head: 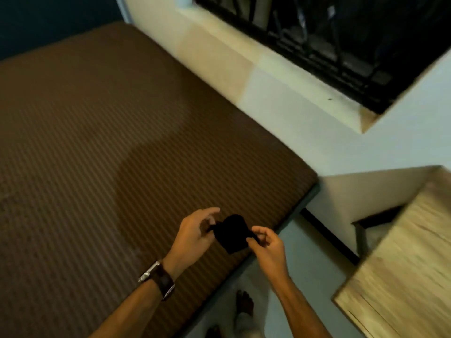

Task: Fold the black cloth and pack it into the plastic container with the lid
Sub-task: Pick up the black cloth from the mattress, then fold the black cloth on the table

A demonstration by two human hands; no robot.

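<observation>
Head view, both of my hands raised over the near corner of the bed. My left hand [195, 234] pinches one side of the black cloth [233, 234] between thumb and curled fingers [207, 230], with the index finger stretched out above and free of the fabric. My right hand [267, 242] closes its fingertips [255, 231] on the opposite side of the same cloth. The cloth is bunched into a small dark bundle that hangs in the air between my two sets of fingers, touching both, its lower edge drooping below them; how many folds it carries I cannot tell. A wristwatch [162, 280] with a brown strap sits on my left wrist, behind the left fingers. Beneath and beyond the fingers lies the bed [109, 142], covered in a brown striped sheet, its edge running just under the cloth. To the right of my right fingers, well apart, stands a light wood-grain bench [402, 264]. Below my hands, on the pale floor [292, 240], my bare foot [244, 304] shows. Far beyond the fingers, a barred window [341, 45] is set in the wall
</observation>
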